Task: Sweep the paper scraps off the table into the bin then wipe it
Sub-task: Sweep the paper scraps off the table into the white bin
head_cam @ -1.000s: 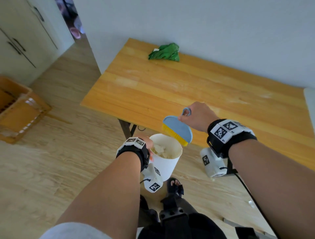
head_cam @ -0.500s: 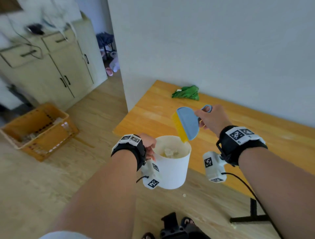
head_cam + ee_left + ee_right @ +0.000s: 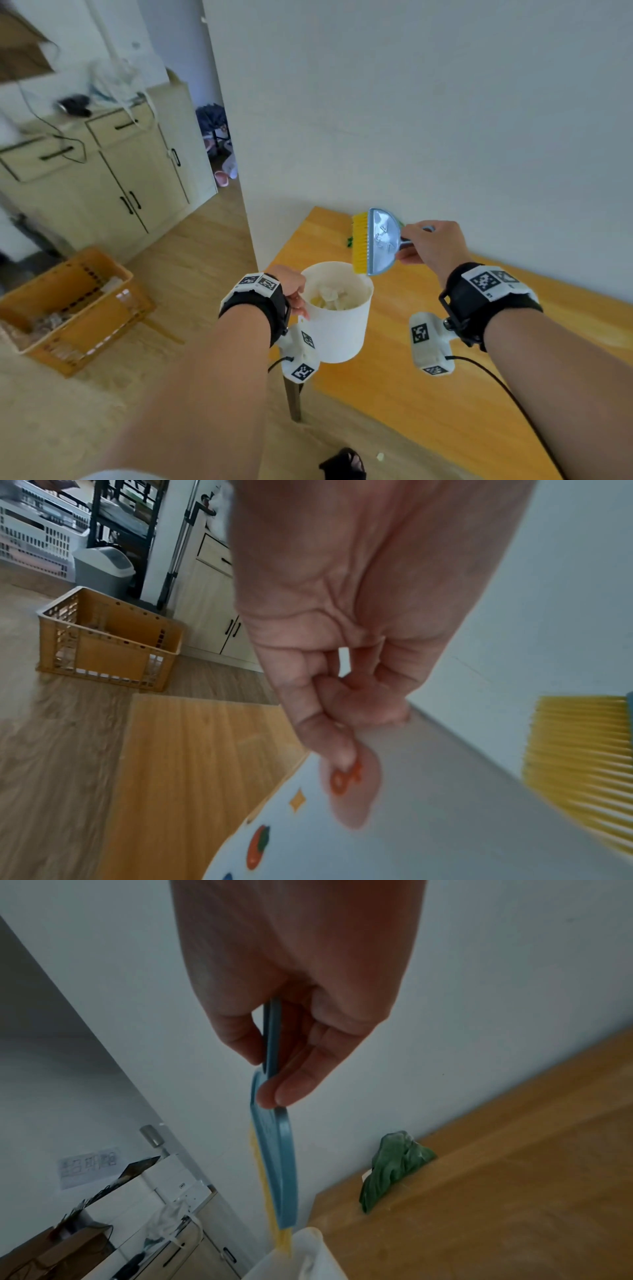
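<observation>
My left hand [image 3: 294, 294] pinches the near rim of a white bin [image 3: 339, 329], held in the air beside the table's left corner. Paper scraps [image 3: 330, 296] lie inside it. In the left wrist view the fingers [image 3: 329, 729] curl over the bin's rim [image 3: 445, 791]. My right hand [image 3: 428, 245] grips the handle of a blue hand brush [image 3: 382, 241] with yellow bristles [image 3: 360, 243], held upright just above the bin's far rim. The right wrist view shows the brush [image 3: 274, 1150] edge-on, its bristles reaching the bin [image 3: 301, 1259]. A green cloth [image 3: 394, 1164] lies at the table's back corner.
The wooden table [image 3: 428, 377] runs to the right along a white wall. An orange crate [image 3: 68, 308] stands on the floor to the left, with cream cupboards [image 3: 113, 178] behind it. One scrap [image 3: 379, 456] lies on the floor by my foot.
The bin and brush have both risen, and the brush has turned from flat over the bin to upright. My head has lifted, bringing the wall and cupboards into view.
</observation>
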{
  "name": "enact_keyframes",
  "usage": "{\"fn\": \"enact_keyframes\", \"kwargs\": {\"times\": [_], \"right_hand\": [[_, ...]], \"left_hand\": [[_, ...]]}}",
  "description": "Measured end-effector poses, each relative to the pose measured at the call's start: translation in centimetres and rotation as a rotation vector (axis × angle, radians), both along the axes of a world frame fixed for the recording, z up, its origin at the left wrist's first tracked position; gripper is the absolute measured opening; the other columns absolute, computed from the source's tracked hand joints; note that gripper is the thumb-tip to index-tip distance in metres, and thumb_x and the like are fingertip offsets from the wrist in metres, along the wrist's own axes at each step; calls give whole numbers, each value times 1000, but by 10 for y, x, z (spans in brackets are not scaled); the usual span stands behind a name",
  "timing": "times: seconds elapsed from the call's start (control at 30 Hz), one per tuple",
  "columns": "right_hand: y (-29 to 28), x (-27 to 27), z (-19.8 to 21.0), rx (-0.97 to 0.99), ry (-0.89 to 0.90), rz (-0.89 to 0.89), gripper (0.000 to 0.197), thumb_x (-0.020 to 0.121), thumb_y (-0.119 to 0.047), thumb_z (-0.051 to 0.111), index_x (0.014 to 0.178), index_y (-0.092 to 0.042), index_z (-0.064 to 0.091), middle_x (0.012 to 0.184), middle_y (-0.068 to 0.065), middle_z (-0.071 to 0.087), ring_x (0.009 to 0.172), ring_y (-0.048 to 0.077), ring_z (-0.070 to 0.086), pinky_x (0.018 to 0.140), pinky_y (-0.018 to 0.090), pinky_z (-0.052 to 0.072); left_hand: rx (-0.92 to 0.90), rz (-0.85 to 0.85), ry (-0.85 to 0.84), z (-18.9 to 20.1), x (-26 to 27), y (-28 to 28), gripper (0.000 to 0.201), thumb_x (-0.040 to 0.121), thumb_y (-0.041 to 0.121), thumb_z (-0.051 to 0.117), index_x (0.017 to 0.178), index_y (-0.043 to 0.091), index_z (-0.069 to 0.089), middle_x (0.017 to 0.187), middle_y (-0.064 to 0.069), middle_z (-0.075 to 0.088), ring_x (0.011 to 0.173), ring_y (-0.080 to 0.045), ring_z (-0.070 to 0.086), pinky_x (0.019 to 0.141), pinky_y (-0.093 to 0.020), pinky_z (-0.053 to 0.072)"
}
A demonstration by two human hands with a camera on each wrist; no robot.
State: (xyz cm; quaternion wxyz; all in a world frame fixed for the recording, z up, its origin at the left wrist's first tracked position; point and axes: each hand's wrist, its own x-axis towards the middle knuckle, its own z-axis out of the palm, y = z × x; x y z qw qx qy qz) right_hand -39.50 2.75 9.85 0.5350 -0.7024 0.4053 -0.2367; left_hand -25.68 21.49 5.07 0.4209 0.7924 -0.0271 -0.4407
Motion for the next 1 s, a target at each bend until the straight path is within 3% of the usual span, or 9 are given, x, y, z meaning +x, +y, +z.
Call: {"fn": "enact_keyframes", "kwargs": {"times": [0.03, 0.07, 0.17, 0.23, 0.43, 0.53, 0.73, 1.0], "right_hand": [[-9, 9, 0, 3, 0, -1, 16, 84, -8, 59, 82, 4, 70, 69, 18, 70, 55, 23, 67, 62, 32, 60], [-18, 18, 0, 11, -2, -3, 16, 84, -8, 59, 82, 4, 70, 69, 17, 70, 56, 25, 67, 64, 33, 61], [-42, 43, 1, 57, -23, 1, 15, 86, -7, 58, 77, 1, 67, 67, 15, 69, 56, 25, 66, 61, 31, 60], [-52, 55, 0, 83, -29, 3, 16, 86, -7, 58, 73, -3, 65, 65, 13, 68, 54, 23, 65, 60, 30, 60], [-86, 98, -13, 168, -21, -33, 15, 89, -8, 58, 76, -3, 64, 66, 12, 67, 53, 20, 66, 60, 29, 61], [-95, 118, -17, 227, -49, -55, 15, 91, -9, 57, 78, -4, 63, 71, 14, 68, 58, 23, 67, 67, 33, 61], [-107, 158, -32, 389, -143, -164, 17, 92, -6, 54, 96, 7, 63, 78, 20, 69, 61, 24, 69, 60, 28, 61], [-108, 211, -59, 533, -241, -261, 20, 94, -5, 50, 102, 8, 64, 87, 21, 70, 72, 23, 69, 67, 26, 61]], "left_hand": [[-1, 8, 0, 0, 10, -9, 27, 94, -6, 33, 115, -2, 50, 29, -7, 39, 25, -25, 51, 78, -45, 56], [-7, 21, -4, -1, 21, -18, 29, 94, -7, 34, 118, -3, 51, 29, -7, 40, 25, -25, 51, 78, -46, 57], [-23, 73, -29, -2, 51, -44, 44, 92, -10, 35, 132, 1, 50, 29, -8, 41, 25, -22, 49, 58, -44, 59], [-27, 80, -42, -4, 65, -56, 51, 92, -10, 34, 139, 5, 46, 29, -9, 44, 25, -22, 50, 60, -45, 58], [-13, 68, -127, -26, 115, -98, 41, 91, -4, 37, 123, 8, 59, 47, -17, 60, 36, -25, 58, 79, -56, 58], [-11, 61, -119, -33, 139, -115, 40, 93, -3, 36, 124, 10, 58, 60, -22, 61, 35, -25, 59, 79, -53, 59], [-23, -53, -118, -45, 191, -154, 42, 93, -1, 36, 125, 14, 58, 62, -22, 64, 64, -35, 65, 80, -55, 58], [-120, -30, -29, -65, 249, -188, 45, 93, -5, 37, 126, 18, 58, 63, -19, 62, 48, -27, 59, 81, -53, 59]]}}
